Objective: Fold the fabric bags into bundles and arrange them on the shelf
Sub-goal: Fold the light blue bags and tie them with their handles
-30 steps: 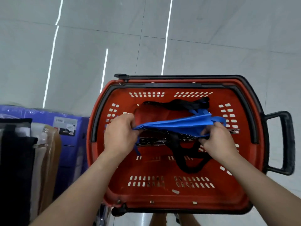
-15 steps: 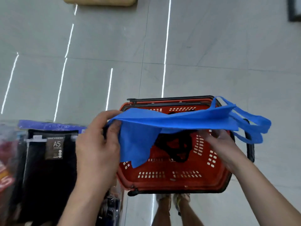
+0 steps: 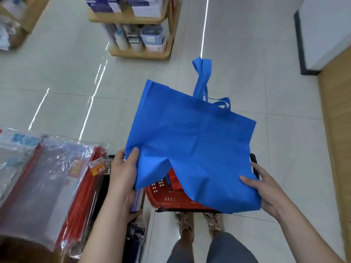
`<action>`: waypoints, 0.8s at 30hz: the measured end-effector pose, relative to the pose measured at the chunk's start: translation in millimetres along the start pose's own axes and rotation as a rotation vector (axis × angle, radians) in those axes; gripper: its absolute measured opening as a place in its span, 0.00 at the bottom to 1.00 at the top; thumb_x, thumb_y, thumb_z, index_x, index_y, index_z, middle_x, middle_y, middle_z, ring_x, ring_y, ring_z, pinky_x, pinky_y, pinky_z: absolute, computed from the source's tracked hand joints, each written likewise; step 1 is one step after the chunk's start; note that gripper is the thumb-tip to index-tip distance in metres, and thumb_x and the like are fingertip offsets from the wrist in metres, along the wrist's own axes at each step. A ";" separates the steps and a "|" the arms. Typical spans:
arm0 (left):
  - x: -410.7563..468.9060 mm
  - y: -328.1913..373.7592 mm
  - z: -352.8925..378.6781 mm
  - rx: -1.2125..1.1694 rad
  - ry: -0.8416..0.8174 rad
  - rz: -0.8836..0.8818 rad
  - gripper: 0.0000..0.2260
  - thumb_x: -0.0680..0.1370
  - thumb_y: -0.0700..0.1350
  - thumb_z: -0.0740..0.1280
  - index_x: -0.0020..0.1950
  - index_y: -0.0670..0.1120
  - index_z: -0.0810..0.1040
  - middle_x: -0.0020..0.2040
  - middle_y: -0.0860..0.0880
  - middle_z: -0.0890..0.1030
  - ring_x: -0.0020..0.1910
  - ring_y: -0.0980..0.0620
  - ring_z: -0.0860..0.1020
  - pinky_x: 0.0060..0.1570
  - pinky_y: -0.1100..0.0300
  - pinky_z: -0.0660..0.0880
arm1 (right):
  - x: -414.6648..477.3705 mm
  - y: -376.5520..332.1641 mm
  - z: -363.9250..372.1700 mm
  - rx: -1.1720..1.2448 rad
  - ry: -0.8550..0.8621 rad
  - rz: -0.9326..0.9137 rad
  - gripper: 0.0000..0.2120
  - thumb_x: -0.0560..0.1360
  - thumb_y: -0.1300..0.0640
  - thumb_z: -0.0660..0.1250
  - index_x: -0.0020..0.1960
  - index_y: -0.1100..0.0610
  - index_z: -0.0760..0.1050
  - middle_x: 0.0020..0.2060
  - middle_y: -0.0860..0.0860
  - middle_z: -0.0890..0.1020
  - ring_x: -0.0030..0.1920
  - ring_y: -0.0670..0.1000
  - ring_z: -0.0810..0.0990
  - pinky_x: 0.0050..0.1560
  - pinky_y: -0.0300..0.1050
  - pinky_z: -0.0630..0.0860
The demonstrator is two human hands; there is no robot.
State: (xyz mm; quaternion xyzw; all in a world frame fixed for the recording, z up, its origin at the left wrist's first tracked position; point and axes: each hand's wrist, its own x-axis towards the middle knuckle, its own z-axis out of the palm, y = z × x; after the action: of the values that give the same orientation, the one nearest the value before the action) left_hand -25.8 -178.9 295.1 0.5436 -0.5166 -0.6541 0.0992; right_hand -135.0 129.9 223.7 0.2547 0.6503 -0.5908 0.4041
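Note:
A blue fabric bag (image 3: 191,141) is spread out flat in the air above the red basket (image 3: 171,198), its handles pointing away from me. My left hand (image 3: 123,171) pinches the bag's near left corner with the thumb on top. At the near right corner my right hand (image 3: 266,192) holds the edge, thumb on top and fingers underneath. Most of the basket is hidden under the bag, and what it contains cannot be seen.
At my left, a shelf holds clear and red packaged zip pouches (image 3: 49,183) and black A5 items (image 3: 106,168). A wooden display stand (image 3: 136,29) with boxes stands ahead across the tiled floor. My feet (image 3: 199,223) are just behind the basket. A wooden wall runs along the right.
The bag came up out of the basket and has been opened flat, with its handles swung from the right to the far side. My view has tilted up to show the aisle.

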 end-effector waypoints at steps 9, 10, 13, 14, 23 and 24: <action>-97.8 -5.0 -13.5 0.602 -0.138 0.290 0.15 0.75 0.35 0.71 0.47 0.56 0.84 0.51 0.60 0.82 0.52 0.62 0.79 0.50 0.64 0.77 | -45.2 -94.8 -57.2 -0.534 0.212 -0.527 0.30 0.76 0.64 0.68 0.70 0.39 0.68 0.45 0.51 0.83 0.43 0.50 0.82 0.45 0.44 0.76; -107.5 -8.0 -11.3 0.652 -0.116 0.301 0.13 0.75 0.36 0.71 0.45 0.56 0.84 0.51 0.59 0.82 0.52 0.62 0.79 0.50 0.63 0.77 | -44.6 -102.8 -61.2 -0.614 0.235 -0.556 0.29 0.76 0.63 0.68 0.71 0.41 0.68 0.47 0.51 0.82 0.45 0.51 0.80 0.48 0.45 0.73; -137.3 -12.7 -9.1 0.480 -0.017 0.206 0.10 0.78 0.36 0.68 0.45 0.51 0.85 0.51 0.54 0.82 0.49 0.57 0.80 0.38 0.67 0.76 | -52.9 -122.0 -59.3 -1.036 0.274 -0.665 0.31 0.76 0.53 0.68 0.75 0.43 0.61 0.64 0.54 0.75 0.59 0.57 0.73 0.58 0.50 0.70; -145.6 -13.4 -8.7 0.375 0.013 0.151 0.10 0.79 0.36 0.67 0.47 0.49 0.84 0.52 0.53 0.82 0.48 0.54 0.81 0.36 0.66 0.76 | -61.6 -126.2 -54.4 -1.184 0.208 -0.688 0.36 0.74 0.47 0.70 0.76 0.41 0.56 0.71 0.52 0.69 0.67 0.57 0.67 0.65 0.54 0.67; -220.0 -7.2 -2.5 -0.386 -0.021 -0.082 0.13 0.79 0.32 0.62 0.62 0.42 0.77 0.54 0.37 0.82 0.38 0.49 0.84 0.34 0.59 0.81 | -156.9 -45.6 46.7 -1.476 -0.622 -1.228 0.30 0.75 0.42 0.58 0.76 0.39 0.57 0.70 0.48 0.72 0.68 0.52 0.73 0.63 0.57 0.73; -227.3 -9.1 -9.9 -0.430 -0.029 -0.073 0.13 0.79 0.35 0.64 0.62 0.44 0.76 0.53 0.39 0.83 0.39 0.48 0.84 0.35 0.58 0.82 | -161.1 -49.2 52.7 -1.338 -0.633 -1.208 0.26 0.74 0.45 0.58 0.73 0.41 0.66 0.64 0.47 0.79 0.62 0.51 0.79 0.58 0.54 0.76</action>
State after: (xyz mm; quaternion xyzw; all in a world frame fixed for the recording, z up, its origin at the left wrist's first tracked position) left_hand 74.6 -23.3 427.6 0.5188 -0.3467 -0.7601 0.1817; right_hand -75.4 93.6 385.8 -0.5796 0.7353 -0.2467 0.2499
